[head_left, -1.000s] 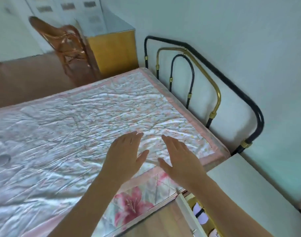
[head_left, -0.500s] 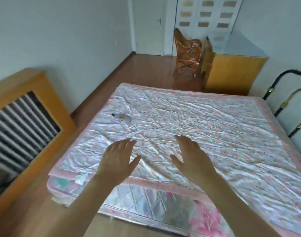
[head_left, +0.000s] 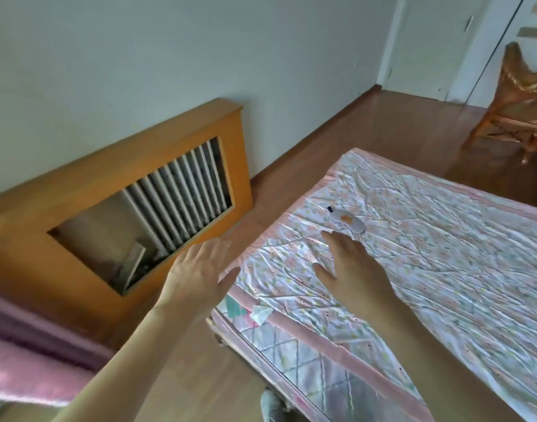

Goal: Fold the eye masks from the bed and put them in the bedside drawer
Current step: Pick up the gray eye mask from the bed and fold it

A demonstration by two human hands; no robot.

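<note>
One eye mask [head_left: 348, 221] lies flat on the bed [head_left: 428, 254], close to the bed's left edge and toward the far corner. Mask is pale, oval in outline, with an orange patch on its upper face. Long axis runs diagonally, from far-left to near-right; a small dark tab of strap shows at the far-left end. Not folded.

Right hand [head_left: 352, 269]: palm down, fingers spread apart, holding nothing. Fingertips reach to just short of the mask's near edge; contact with the mask cannot be told. Hand sits low over the wrinkled floral bedcover [head_left: 444, 300].

Left hand [head_left: 197, 275]: palm down, fingers spread, empty, held over the floor gap just off the bed's near-left corner.

Left of the bed, against the wall: wooden radiator cover [head_left: 114, 190] with vertical slats. Far right: wicker chair [head_left: 520, 102] on the wood floor.
</note>
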